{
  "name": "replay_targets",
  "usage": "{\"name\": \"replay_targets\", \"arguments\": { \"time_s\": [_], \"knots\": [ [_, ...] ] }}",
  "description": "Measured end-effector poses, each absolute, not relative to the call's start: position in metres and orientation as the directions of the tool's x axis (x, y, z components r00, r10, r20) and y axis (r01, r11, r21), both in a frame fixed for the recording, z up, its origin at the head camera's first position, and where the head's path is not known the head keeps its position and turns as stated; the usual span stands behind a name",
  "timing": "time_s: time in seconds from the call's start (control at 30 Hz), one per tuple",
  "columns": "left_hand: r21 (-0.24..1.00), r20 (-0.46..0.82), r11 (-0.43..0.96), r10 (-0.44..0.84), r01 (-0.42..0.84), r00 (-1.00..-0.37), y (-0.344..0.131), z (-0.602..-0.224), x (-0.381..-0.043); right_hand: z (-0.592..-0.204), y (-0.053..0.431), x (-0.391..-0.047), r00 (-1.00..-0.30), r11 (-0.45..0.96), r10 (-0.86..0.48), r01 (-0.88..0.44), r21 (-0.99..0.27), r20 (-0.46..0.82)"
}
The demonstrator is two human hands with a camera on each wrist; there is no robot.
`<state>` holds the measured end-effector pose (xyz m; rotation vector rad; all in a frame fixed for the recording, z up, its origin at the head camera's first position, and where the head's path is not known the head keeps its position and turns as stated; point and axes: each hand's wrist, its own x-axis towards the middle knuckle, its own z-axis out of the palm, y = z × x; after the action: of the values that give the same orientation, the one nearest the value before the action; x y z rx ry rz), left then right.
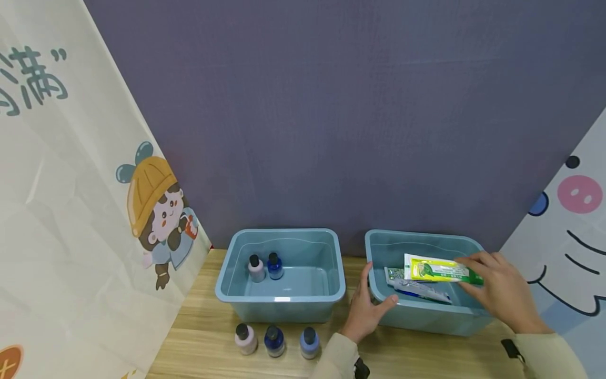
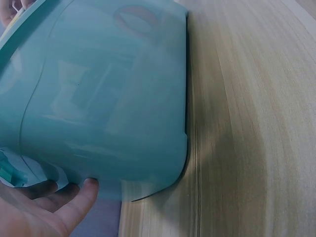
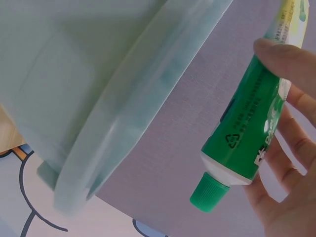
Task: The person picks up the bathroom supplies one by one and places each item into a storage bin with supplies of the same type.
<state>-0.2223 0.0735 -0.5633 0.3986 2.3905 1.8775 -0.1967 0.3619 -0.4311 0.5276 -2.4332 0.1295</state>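
My right hand [image 1: 501,287] pinches a green and yellow toothpaste tube [image 1: 433,269] between thumb and fingers, above the right blue bin [image 1: 426,321]. In the right wrist view the tube's green cap [image 3: 210,192] points down and left, past the fingers. Inside that bin lie a silvery-white toothpaste tube [image 1: 421,290] and another patterned tube [image 1: 394,273], partly covered. At the bin's near left corner my left hand [image 1: 363,315] grips the rim, thumb along the front and fingers on the left side. Its fingertips [image 2: 90,185] press the outer wall in the left wrist view.
A second blue bin [image 1: 279,310] stands on the left, holding a pink bottle [image 1: 256,271] and a dark blue bottle [image 1: 275,268]. Before it on the wooden table [image 1: 189,352] stand pink [image 1: 246,341], dark blue [image 1: 274,343] and light blue [image 1: 310,345] bottles. A grey-purple wall [image 1: 331,116] rises behind.
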Motion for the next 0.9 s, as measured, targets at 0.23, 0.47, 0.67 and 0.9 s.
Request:
{"name": "replay_targets", "arguments": {
  "time_s": [0.23,0.47,0.67,0.9],
  "knots": [
    [0.964,0.102,0.215,0.252,0.158,-0.962,0.074,-0.564,-0.222,-0.428,0.362,-0.201,-0.739,0.916,-0.343,-0.399,0.034,0.580],
    [0.966,0.094,0.211,0.246,0.148,-0.965,0.073,-0.561,-0.222,-0.427,0.361,-0.208,-0.732,0.904,-0.376,-0.425,0.052,0.568],
    [0.964,0.097,0.217,0.246,0.152,-0.964,0.073,-0.561,-0.222,-0.428,0.362,-0.212,-0.736,0.899,-0.387,-0.436,0.048,0.556],
    [0.963,0.102,0.218,0.242,0.156,-0.965,0.073,-0.560,-0.222,-0.424,0.359,-0.215,-0.782,0.917,-0.359,-0.397,0.037,0.510]
  ]
}}
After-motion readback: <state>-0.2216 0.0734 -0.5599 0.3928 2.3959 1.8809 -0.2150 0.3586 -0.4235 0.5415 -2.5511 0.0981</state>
